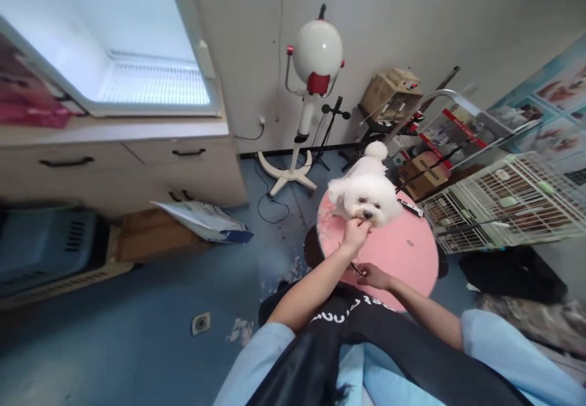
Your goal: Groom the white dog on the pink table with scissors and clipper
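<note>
A fluffy white dog stands on a round pink grooming table, its face turned towards me. My left hand is closed under its muzzle, with the fingers at the chin. Nearer to my body, my right hand grips a pair of scissors, whose dark, thin blades point up and left, apart from the dog. The scissors' handles are mostly hidden by the fingers. On the table to the right of the dog lies a hair clipper. White hair clippings lie along the table's left edge.
A white stand dryer rises behind the table. Wire cages and a metal-framed rack stand right. At the left are a cabinet with a lit white drying box on top, a cardboard box and a pet carrier.
</note>
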Demonstrator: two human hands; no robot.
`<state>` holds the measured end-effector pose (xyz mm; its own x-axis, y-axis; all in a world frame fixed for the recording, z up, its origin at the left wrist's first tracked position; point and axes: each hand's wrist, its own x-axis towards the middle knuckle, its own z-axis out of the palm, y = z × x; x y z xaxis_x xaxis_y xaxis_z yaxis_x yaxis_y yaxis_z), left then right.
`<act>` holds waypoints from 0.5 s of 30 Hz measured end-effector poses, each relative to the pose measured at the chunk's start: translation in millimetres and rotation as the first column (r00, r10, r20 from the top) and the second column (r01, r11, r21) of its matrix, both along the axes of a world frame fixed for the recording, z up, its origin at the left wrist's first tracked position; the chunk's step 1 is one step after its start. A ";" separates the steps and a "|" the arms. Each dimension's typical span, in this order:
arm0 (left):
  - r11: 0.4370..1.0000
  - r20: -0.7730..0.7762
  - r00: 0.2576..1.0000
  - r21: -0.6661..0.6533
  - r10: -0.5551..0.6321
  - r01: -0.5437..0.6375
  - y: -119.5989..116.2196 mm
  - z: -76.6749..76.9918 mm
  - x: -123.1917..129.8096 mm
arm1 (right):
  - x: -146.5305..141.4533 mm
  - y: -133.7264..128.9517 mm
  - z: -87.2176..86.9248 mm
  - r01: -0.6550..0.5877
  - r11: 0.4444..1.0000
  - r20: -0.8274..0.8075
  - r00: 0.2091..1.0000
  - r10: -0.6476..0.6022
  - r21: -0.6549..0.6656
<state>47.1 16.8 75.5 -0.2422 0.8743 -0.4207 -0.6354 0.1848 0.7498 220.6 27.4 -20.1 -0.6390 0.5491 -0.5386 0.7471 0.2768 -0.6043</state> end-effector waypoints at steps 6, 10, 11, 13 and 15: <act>0.997 -0.099 0.995 -0.077 0.007 -0.015 0.3 20.2 -27.5 | 6.1 -38.4 -31.8 0.506 0.858 -0.173 0.841 -0.513 -0.082; 0.991 -0.168 0.986 -0.127 0.010 -0.031 8.0 42.5 -42.2 | -37.9 -36.0 -35.4 0.580 0.735 -0.343 0.651 -0.677 -0.350; 0.991 -0.175 0.985 -0.129 0.007 -0.030 10.2 47.1 -44.7 | -53.2 -36.8 -36.0 0.578 0.699 -0.368 0.596 -0.714 -0.421; 0.992 -0.181 0.984 -0.127 0.001 -0.024 14.6 55.3 -48.0 | -86.6 -41.5 -36.4 0.533 0.628 -0.415 0.474 -0.777 -0.567; 0.990 -0.186 0.983 -0.140 -0.002 -0.024 18.5 62.9 -49.1 | -121.4 -49.0 -34.0 0.447 0.575 -0.459 0.347 -0.818 -0.685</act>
<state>-2.0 35.4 138.3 -0.3368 0.8062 -0.4863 -0.4908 0.2905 0.8214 99.3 -21.7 -54.1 -0.4203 0.8207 -0.3871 -0.1148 -0.4713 -0.8745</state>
